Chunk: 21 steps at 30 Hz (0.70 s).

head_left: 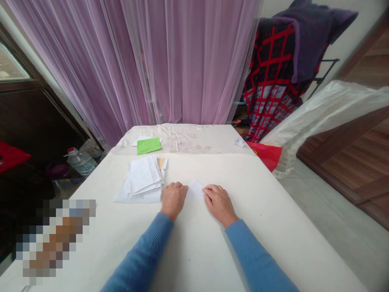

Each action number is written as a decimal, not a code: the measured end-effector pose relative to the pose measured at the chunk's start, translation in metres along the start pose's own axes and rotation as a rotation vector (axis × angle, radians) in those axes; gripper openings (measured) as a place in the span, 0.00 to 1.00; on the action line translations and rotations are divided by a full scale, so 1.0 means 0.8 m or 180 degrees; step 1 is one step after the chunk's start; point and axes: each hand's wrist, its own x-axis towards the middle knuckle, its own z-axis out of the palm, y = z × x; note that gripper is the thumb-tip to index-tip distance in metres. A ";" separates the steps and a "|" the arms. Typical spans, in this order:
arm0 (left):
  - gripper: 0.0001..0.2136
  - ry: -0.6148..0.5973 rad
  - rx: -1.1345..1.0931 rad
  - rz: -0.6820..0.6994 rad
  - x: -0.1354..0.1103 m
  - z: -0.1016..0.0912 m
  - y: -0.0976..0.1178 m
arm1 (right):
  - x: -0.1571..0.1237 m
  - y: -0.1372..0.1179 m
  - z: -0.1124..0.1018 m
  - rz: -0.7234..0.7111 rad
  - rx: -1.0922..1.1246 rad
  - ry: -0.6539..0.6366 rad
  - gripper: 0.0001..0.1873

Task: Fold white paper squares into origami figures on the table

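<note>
Between my two hands lies a small white sheet of paper [195, 191], its top coming to a point like a folded corner. My left hand [174, 198] is closed at the paper's left edge, fingers curled and pinching it. On the other side, my right hand [219, 204] pinches the right edge between thumb and fingers. The paper rests on the white-covered table [237, 259]. Just left of my left hand sits a stack of white papers [142, 176], with a tan piece sticking out at its right.
A green paper [148, 146] lies beyond the stack. A crumpled white scrap [240, 142] is near the far right corner. A water bottle [81, 162] stands left of the table, a red bag [269, 156] at the right. Purple curtains [194, 61] hang behind.
</note>
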 end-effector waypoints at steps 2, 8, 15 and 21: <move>0.15 -0.0055 0.0056 0.0118 0.000 -0.001 -0.001 | 0.000 0.001 0.001 -0.0018 -0.0004 0.0009 0.12; 0.16 -0.0155 0.0228 0.0504 -0.008 -0.005 -0.005 | -0.001 0.002 0.002 -0.0053 -0.0037 0.0021 0.12; 0.20 -0.0089 0.0344 0.0697 -0.009 -0.004 -0.009 | -0.001 0.002 0.003 -0.0056 -0.0084 0.0015 0.13; 0.20 -0.0151 0.0320 0.0652 -0.003 -0.010 -0.004 | -0.001 0.002 0.003 -0.0049 -0.0121 -0.0012 0.13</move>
